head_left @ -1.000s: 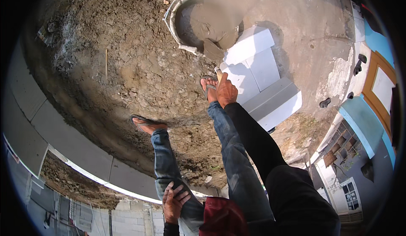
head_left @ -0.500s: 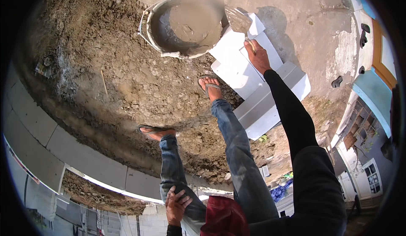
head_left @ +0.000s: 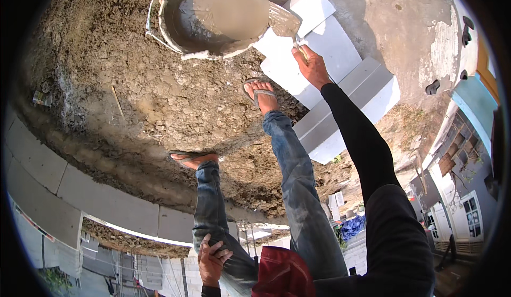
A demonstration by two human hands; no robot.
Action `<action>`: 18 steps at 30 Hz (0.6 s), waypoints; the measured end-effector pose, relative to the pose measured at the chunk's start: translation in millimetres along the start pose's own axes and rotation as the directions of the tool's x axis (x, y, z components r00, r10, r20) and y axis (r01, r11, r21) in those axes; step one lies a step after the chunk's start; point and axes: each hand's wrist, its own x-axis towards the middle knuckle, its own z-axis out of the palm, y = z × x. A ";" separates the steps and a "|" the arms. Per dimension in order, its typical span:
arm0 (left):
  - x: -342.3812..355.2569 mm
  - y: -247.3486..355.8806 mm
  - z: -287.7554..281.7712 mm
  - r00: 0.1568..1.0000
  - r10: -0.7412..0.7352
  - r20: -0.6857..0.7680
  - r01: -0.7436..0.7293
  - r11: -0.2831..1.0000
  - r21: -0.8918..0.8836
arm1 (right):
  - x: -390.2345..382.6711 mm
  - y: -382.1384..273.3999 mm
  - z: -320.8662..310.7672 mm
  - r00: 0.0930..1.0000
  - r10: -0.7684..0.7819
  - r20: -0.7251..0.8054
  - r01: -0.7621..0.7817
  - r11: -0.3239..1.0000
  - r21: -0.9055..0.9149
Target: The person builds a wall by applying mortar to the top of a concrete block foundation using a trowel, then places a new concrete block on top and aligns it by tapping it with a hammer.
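My right hand (head_left: 311, 69) is closed round the handle of a trowel (head_left: 284, 21), whose wide blade is smeared with wet grey mortar. The blade sits at the right rim of a round bucket (head_left: 169, 29), apparently over its edge. Inside the bucket is wet grey mortar (head_left: 194, 17), partly hidden by a blurred patch. Below the trowel and my right hand lie white blocks (head_left: 340, 46), some in bright sun. My left hand (head_left: 212, 262) rests on my left knee with its fingers apart, holding nothing.
My sandalled feet stand on rough, lumpy soil (head_left: 175, 100) below the bucket. A row of grey blocks (head_left: 109, 193) forms a low curved edge at left. A thin stick (head_left: 117, 101) lies on the soil. Dark footwear (head_left: 432, 87) lies at right; blue plastic (head_left: 352, 228) is behind me.
The trowel and my right hand have shifted left to the bucket's rim, the blade tilting down toward it. The view has moved, so the bucket appears higher and farther left. My left hand stays on the knee.
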 end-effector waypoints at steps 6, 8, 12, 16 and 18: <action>7.3 -0.8 3.9 1.000 -0.014 0.025 0.014 1.000 -0.008 | -89.6 -31.5 93.4 0.970 0.222 -0.096 -0.200 0.959 0.203; 2.8 -5.3 2.7 1.000 -0.012 0.026 0.013 1.000 -0.020 | -91.0 -61.3 104.3 0.992 0.121 0.017 -0.122 0.978 0.167; 1.8 -14.9 -0.1 1.000 -0.004 0.013 0.004 0.998 -0.058 | -60.3 -142.8 73.6 0.996 0.066 -0.062 -0.067 0.997 -0.027; 13.0 -28.2 2.5 0.997 -0.030 0.075 0.038 0.993 -0.116 | -23.2 -110.7 31.8 0.997 -0.074 0.031 0.079 0.848 -0.523; 10.4 -36.1 3.5 0.996 -0.029 0.088 0.041 0.989 -0.144 | -10.5 -114.0 21.3 0.976 -0.156 0.153 0.218 0.749 -0.626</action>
